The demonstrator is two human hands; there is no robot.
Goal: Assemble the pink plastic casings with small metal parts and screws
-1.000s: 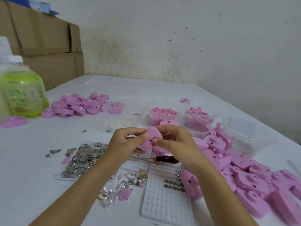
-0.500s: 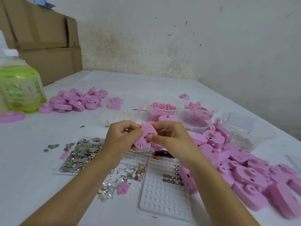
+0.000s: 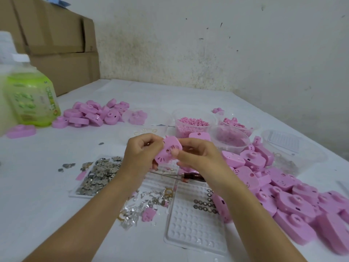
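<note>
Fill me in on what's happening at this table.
A person is assembling small pink plastic casings by hand. The left hand and the right hand both pinch one pink casing above the table, its whiskered face toward the camera. A screwdriver lies on the table beneath the hands. A tray of metal parts sits to the left, and a big pile of casings waits on the right.

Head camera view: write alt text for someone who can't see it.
The left hand and the right hand hold one pink casing between them above a white table. A tray of small metal parts lies to the left, a screwdriver lies beneath the hands, and a heap of pink casings spreads to the right.
</note>
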